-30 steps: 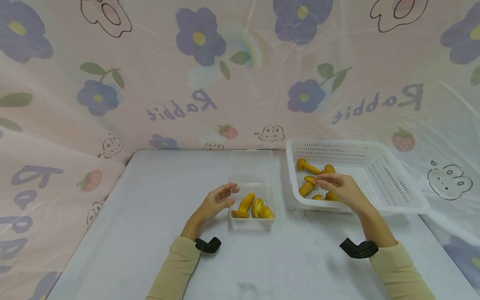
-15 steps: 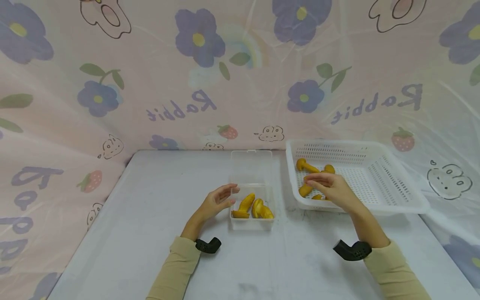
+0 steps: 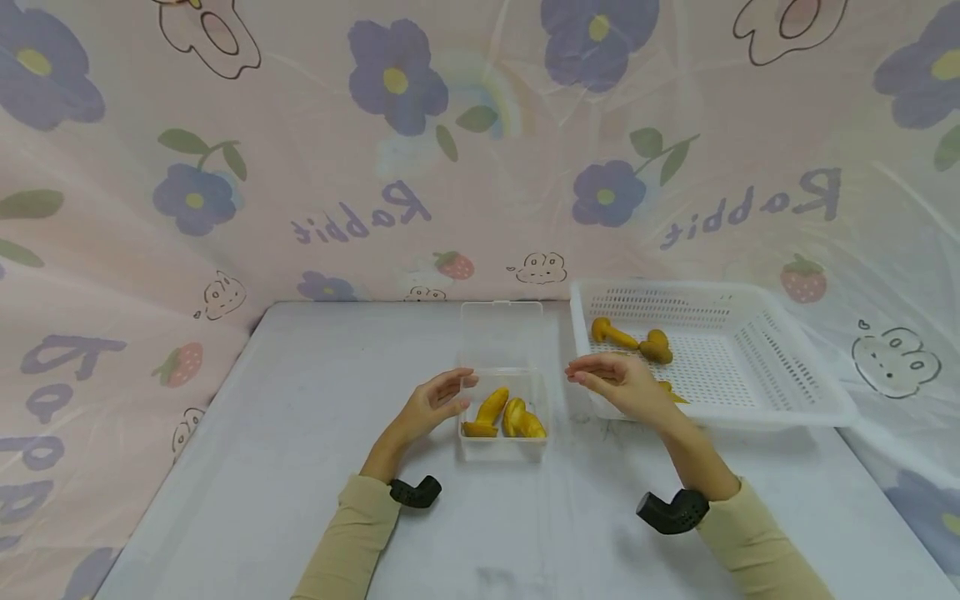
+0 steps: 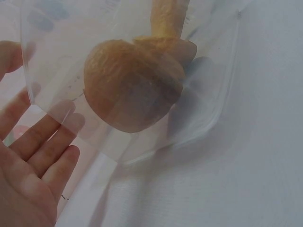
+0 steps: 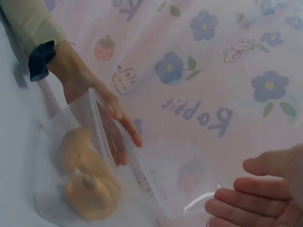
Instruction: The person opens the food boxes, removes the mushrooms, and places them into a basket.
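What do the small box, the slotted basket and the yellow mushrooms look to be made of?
Small box: probably clear, smooth plastic; the yellow mushrooms show through its walls.
Slotted basket: likely opaque white moulded plastic, given the regular holes.
Yellow mushrooms: finely wrinkled, mostly matte; real or imitation, I can't tell.

Beyond the end of the left sleeve, the left hand is bare; that sleeve is long, beige and creased; at its end sits a black, elbow-bent wrist device; to its right, a matching beige right sleeve bears a second black bent device, dotted with small marks; the right hand is likewise bare.
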Demonstrator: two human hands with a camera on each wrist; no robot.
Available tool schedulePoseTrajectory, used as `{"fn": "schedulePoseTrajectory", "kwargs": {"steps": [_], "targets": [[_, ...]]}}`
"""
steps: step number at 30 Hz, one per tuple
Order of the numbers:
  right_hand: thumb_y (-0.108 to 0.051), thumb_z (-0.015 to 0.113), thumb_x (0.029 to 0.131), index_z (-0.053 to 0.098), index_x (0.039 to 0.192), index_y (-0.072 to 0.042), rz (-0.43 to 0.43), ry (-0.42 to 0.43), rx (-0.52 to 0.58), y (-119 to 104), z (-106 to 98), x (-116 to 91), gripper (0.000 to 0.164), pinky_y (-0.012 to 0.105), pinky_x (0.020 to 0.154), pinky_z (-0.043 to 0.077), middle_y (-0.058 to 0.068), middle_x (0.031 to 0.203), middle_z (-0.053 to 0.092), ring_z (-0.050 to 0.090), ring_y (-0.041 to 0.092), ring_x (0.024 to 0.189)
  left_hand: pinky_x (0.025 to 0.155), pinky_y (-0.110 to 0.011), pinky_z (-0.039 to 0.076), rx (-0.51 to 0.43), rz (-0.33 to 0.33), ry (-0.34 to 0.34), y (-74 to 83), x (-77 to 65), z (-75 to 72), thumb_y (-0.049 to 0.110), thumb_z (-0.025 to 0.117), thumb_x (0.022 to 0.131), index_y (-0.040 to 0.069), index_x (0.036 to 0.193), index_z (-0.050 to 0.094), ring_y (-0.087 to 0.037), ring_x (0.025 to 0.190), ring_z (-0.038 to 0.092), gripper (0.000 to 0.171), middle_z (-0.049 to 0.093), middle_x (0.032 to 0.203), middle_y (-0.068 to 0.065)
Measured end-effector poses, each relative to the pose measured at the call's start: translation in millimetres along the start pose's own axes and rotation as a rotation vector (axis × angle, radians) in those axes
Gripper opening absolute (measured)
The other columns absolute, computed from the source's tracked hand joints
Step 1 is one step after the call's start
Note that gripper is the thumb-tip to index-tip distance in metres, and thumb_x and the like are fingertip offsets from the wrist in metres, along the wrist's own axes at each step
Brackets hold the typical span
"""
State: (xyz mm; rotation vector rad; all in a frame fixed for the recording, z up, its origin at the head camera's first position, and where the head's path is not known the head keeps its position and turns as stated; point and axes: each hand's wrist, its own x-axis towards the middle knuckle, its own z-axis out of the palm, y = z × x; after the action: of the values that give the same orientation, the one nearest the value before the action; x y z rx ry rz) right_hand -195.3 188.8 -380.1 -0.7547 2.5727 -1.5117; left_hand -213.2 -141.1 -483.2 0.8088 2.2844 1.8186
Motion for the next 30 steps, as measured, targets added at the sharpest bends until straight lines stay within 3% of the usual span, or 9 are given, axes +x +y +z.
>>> {"fn": "schedulePoseTrajectory", "kwargs": {"steps": [10, 18, 30], "targets": [[-0.011, 0.06, 0.095, 0.065, 0.114, 0.006, -0.026, -0.067, 0.022, -8.4, 33.1, 10.9, 0.026, 0.017, 0.083, 0.059, 0.028, 0.111, 0.069, 0.066, -0.008, 0.092, 0.117, -0.049, 0.032, -0.002, 0.017, 0.002, -1.5, 0.7, -0.7, 0.012, 0.06, 0.095, 0.0, 0.14, 0.044, -0.04, 0.133, 0.049, 0.049, 0.054, 0.138, -0.025], [-0.013, 0.059, 0.095, 0.063, 0.117, 0.005, -0.014, -0.153, 0.013, -9.7, 59.8, 18.2, 0.029, 0.024, 0.086, 0.06, 0.024, 0.114, 0.069, 0.069, 0.033, 0.102, 0.118, -0.049, 0.032, -0.002, -0.01, 0.002, -0.7, -0.7, -1.4, 0.014, 0.06, 0.095, -0.003, 0.141, 0.042, -0.039, 0.134, 0.048, 0.052, 0.054, 0.139, -0.024], [-0.012, 0.063, 0.092, 0.063, 0.119, 0.003, -0.108, -0.243, -0.037, -1.3, 79.1, 38.8, 0.03, 0.037, 0.093, 0.059, 0.021, 0.118, 0.069, 0.067, 0.033, 0.107, 0.118, -0.049, 0.034, 0.001, 0.001, 0.004, 2.3, -0.2, 0.8, 0.011, 0.059, 0.095, -0.002, 0.141, 0.042, -0.039, 0.133, 0.047, 0.051, 0.055, 0.138, -0.024]]}}
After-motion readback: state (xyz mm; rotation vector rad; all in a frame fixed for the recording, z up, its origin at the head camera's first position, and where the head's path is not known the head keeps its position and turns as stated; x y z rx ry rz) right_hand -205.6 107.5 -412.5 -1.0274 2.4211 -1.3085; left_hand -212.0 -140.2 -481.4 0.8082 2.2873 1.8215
